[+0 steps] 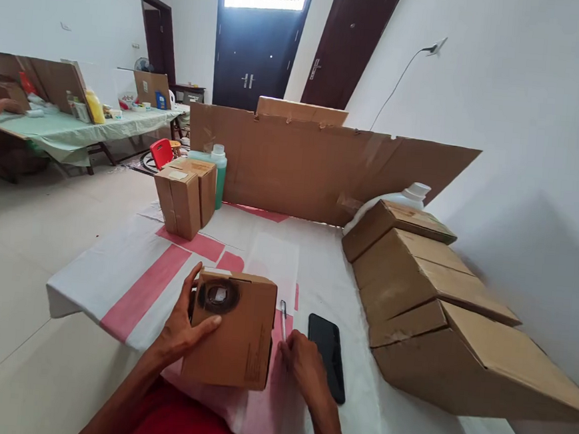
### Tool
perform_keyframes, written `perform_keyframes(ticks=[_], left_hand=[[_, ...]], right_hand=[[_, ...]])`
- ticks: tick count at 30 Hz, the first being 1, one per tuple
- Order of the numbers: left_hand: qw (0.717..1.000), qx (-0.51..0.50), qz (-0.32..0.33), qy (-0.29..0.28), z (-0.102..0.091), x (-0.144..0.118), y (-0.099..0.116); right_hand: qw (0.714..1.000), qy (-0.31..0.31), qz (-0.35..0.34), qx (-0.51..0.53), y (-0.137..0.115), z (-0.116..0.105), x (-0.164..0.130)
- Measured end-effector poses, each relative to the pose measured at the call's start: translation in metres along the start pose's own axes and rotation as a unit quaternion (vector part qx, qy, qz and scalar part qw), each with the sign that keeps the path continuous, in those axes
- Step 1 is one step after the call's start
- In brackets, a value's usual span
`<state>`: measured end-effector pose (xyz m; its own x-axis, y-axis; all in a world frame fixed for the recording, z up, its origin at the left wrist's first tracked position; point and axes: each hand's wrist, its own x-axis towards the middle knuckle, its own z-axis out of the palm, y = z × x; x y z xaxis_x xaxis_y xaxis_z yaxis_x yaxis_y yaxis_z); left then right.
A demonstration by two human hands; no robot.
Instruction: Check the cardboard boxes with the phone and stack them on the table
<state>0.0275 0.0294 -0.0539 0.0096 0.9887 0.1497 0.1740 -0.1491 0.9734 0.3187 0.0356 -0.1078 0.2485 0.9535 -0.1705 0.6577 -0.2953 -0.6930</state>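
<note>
A red garment fills the bottom edge, and both bare forearms rise out of it, cut off by the frame. The left hand [180, 332] is curled around the near left side of a small brown cardboard box [233, 329], thumb laid across its top face and fingertips out of sight behind the wall. That box stands on the near edge of the counter [115, 270], which is covered by a white cloth with pink-red stripes. A dark round piece with a pale centre sits on the box's top; what it is cannot be made out. Small print runs down the box's right side, too fine to read.

The right hand [305, 365] lies knuckles up just right of the box, fingers bent loosely around a slim pen [283, 318] whose lower half it hides. A black phone [329, 355] lies face up beside it.

Further right, three large brown cartons [428, 301] lean in a row, partly covering a white plastic jug [411, 194]. At the far left stand two small brown boxes [185, 199], screening most of a green bottle [219, 171]. A cardboard sheet [318, 166] stands upright behind.
</note>
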Motion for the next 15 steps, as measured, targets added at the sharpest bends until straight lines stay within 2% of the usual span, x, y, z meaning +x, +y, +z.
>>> perform_keyframes(ticks=[3, 5, 6, 8, 9, 10, 12, 15], left_hand=[[0.999, -0.026, -0.017, -0.011, 0.007, 0.004, -0.007], [0.999, -0.021, -0.025, -0.023, 0.016, 0.004, -0.011], [0.999, -0.008, -0.027, -0.028, 0.02, 0.004, -0.011], [0.999, 0.016, -0.025, -0.032, 0.029, 0.002, -0.008], [0.999, 0.026, -0.021, -0.031, 0.033, 0.002, -0.005], [0.999, 0.032, -0.018, -0.031, 0.036, 0.001, -0.001], [0.999, 0.034, -0.013, -0.032, 0.04, 0.0, 0.006], [0.999, 0.038, -0.018, -0.028, 0.04, 0.0, 0.014]], right_hand=[[0.997, 0.033, -0.002, 0.069, -0.006, -0.022, 0.003], [0.974, 0.07, -0.018, 0.214, -0.021, -0.041, -0.002], [0.946, 0.076, -0.035, 0.313, -0.031, -0.048, -0.006], [0.868, 0.049, -0.083, 0.487, -0.058, -0.052, -0.019], [0.847, 0.026, -0.107, 0.52, -0.072, -0.048, -0.026], [0.843, 0.006, -0.128, 0.523, -0.086, -0.04, -0.033], [0.852, -0.003, -0.156, 0.5, -0.106, -0.02, -0.043], [0.868, 0.0, -0.162, 0.47, -0.117, 0.006, -0.048]])
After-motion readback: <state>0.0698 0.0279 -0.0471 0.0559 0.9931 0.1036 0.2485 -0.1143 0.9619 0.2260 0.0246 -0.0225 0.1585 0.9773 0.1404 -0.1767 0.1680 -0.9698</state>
